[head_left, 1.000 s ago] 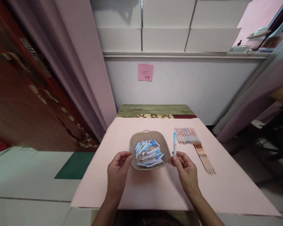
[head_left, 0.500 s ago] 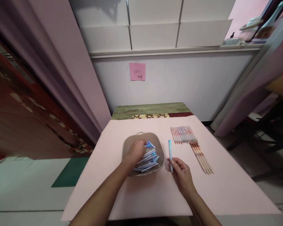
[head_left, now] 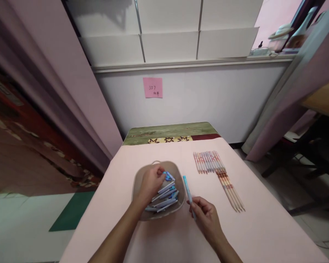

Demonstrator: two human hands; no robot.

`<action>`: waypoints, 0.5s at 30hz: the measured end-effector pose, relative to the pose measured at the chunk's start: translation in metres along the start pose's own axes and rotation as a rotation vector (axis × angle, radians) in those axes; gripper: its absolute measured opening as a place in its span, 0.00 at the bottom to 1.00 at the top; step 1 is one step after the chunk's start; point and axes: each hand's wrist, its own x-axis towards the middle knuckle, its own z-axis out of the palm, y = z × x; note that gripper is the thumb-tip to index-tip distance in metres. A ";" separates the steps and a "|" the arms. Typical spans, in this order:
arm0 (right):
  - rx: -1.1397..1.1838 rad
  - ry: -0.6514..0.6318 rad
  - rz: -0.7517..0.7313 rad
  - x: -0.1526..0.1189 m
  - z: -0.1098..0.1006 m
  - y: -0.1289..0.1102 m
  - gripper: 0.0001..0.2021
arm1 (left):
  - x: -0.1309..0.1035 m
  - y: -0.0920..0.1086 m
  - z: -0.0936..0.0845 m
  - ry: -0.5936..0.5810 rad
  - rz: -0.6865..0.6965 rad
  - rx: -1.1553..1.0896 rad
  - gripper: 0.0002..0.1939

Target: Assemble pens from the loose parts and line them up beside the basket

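Already, pens (head_left: 208, 162) are lined up, others (head_left: 167, 203) in basket (head_left: 138, 180), blue pen (head_left: 187, 188) clamped by right hand (head_left: 210, 221) fingers, left hand (head_left: 150, 181) fingers unclear.

Bare desk (head_left: 263, 233) lies open along the right and lower right of the frame. At centre, only a narrow strip separates the basket's raised rim (head_left: 181, 204) from the upright row of pens (head_left: 210, 162); the blue pen (head_left: 188, 189) juts into its lower end.
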 end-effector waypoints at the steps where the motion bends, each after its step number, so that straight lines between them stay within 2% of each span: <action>1: -0.023 -0.021 0.004 -0.004 0.002 -0.006 0.16 | -0.008 0.002 -0.003 0.017 -0.011 -0.118 0.08; 3: -0.103 -0.074 -0.012 -0.012 0.007 -0.019 0.15 | -0.027 0.007 -0.005 0.065 -0.150 -0.836 0.11; 4: -0.152 -0.094 -0.035 -0.016 0.010 -0.025 0.15 | -0.036 0.009 -0.005 0.086 -0.226 -1.087 0.12; 6: -0.239 -0.117 -0.080 -0.022 0.018 -0.034 0.14 | -0.051 0.012 -0.005 0.148 -0.317 -1.366 0.14; 9: -0.301 -0.126 -0.107 -0.027 0.031 -0.039 0.15 | -0.063 0.013 -0.004 0.147 -0.370 -1.523 0.11; 15: -0.333 -0.102 -0.109 -0.031 0.046 -0.035 0.16 | -0.074 0.005 -0.007 0.127 -0.332 -1.584 0.10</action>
